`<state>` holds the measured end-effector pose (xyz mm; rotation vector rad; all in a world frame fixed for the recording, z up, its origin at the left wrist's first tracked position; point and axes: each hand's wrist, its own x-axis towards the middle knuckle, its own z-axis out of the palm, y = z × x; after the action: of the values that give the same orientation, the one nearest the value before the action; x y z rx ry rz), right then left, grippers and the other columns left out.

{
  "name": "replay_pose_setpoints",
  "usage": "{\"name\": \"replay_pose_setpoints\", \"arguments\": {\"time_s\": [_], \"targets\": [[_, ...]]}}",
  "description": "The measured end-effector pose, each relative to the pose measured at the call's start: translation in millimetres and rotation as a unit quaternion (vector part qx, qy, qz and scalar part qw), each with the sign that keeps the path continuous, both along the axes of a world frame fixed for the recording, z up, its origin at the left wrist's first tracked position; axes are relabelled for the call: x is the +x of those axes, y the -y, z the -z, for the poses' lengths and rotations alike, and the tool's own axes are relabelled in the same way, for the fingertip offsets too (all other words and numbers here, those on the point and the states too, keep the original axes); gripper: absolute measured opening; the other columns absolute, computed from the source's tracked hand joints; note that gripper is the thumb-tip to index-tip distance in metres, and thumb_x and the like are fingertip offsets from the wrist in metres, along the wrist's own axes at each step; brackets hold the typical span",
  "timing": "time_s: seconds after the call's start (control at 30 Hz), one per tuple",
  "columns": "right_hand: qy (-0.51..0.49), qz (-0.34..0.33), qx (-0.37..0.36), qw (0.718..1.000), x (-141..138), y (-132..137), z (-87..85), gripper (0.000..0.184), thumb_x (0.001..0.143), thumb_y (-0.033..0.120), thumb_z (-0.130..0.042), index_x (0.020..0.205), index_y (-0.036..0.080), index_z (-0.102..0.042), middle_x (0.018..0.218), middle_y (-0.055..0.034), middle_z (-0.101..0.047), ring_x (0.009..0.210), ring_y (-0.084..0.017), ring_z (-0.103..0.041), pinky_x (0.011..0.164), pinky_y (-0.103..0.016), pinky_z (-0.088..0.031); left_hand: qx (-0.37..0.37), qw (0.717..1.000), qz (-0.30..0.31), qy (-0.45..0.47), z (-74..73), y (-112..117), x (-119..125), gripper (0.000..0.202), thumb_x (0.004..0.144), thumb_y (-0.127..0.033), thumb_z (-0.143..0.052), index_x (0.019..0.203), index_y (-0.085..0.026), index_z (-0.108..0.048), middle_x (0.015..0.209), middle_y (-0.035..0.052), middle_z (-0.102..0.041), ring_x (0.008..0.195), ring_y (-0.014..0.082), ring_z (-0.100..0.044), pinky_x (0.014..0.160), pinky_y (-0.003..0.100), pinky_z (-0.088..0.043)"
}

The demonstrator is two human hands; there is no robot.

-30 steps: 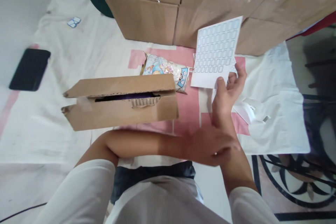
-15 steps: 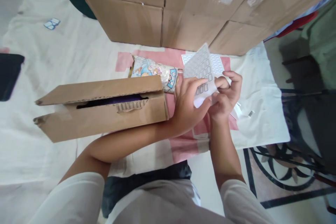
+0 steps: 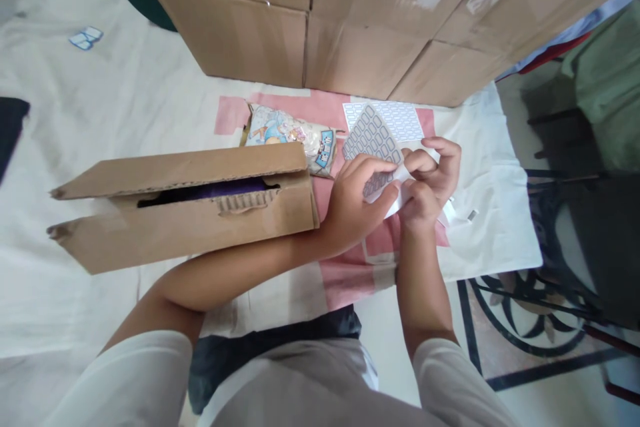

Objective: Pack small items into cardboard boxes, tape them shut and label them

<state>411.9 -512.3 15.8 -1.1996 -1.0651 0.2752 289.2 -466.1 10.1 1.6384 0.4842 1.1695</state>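
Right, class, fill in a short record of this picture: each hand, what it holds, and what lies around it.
Left hand: grips the label sheet
Right hand: pinches the same sheet's lower edge
Beside left hand: cardboard box with flap ajar, printed packet
Behind: second sheet flat on cloth, large cartons

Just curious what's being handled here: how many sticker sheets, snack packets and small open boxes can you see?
Sticker sheets: 2, the held sheet in the left hand and right hand, the flat sheet on the cloth.
Snack packet: 1.
Small open box: 1.
Total: 4.
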Motion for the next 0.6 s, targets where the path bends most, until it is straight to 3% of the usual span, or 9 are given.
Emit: {"name": "replay_pose_setpoints", "arguments": {"time_s": [0.17, 0.3, 0.47, 0.6], "targets": [[0.051, 0.033, -0.009, 0.998, 1.1, -0.1, 2.4, 0.042, 0.087, 0.064, -0.064, 0.116, 0.036, -0.052, 0.063, 0.0066, -0.031, 0.056, -0.018, -0.039, 0.067, -0.041, -0.045, -0.056, 0.998, 0.021, 0.010, -2.3, 3.4, -1.7, 0.004, 0.098, -0.021, -0.065, 0.095, -0.022, -0.063, 0.094, 0.0010, -0.069, 0.088, 0.0146, -0.063, 0.083, 0.030, -0.051], [0.084, 0.037, -0.017, 0.996, 3.3, 1.5, 5.6, 0.041, 0.091, 0.062, -0.059, 0.122, 0.035, -0.051, 0.067, 0.0054, -0.034, 0.059, -0.018, -0.043, 0.068, -0.041, -0.046, -0.104, 0.994, 0.037, 0.005, -1.4, 4.5, -2.5, 0.009, 0.099, -0.023, -0.062, 0.090, -0.022, -0.062, 0.088, 0.0002, -0.066, 0.085, 0.0140, -0.060, 0.081, 0.028, -0.049], [0.115, 0.081, -0.083, 0.987, 6.8, 3.2, 7.6, 0.045, 0.095, 0.061, -0.047, 0.131, 0.035, -0.044, 0.070, 0.0039, -0.036, 0.060, -0.020, -0.048, 0.067, -0.042, -0.046, -0.163, 0.986, 0.037, 0.005, 0.6, 3.1, 0.1, 0.010, 0.100, -0.024, -0.060, 0.091, -0.021, -0.061, 0.088, 0.0000, -0.064, 0.081, 0.0130, -0.059, 0.077, 0.026, -0.048], [0.094, 0.095, -0.103, 0.986, 14.1, 5.6, 8.0, 0.046, 0.093, 0.054, -0.051, 0.135, 0.034, -0.044, 0.071, 0.0030, -0.040, 0.063, -0.021, -0.050, 0.065, -0.039, -0.046, -0.204, 0.978, 0.039, 0.016, 3.0, 2.2, 1.6, 0.012, 0.103, -0.027, -0.058, 0.091, -0.022, -0.057, 0.082, -0.0012, -0.061, 0.074, 0.0122, -0.056, 0.069, 0.025, -0.045]]}}
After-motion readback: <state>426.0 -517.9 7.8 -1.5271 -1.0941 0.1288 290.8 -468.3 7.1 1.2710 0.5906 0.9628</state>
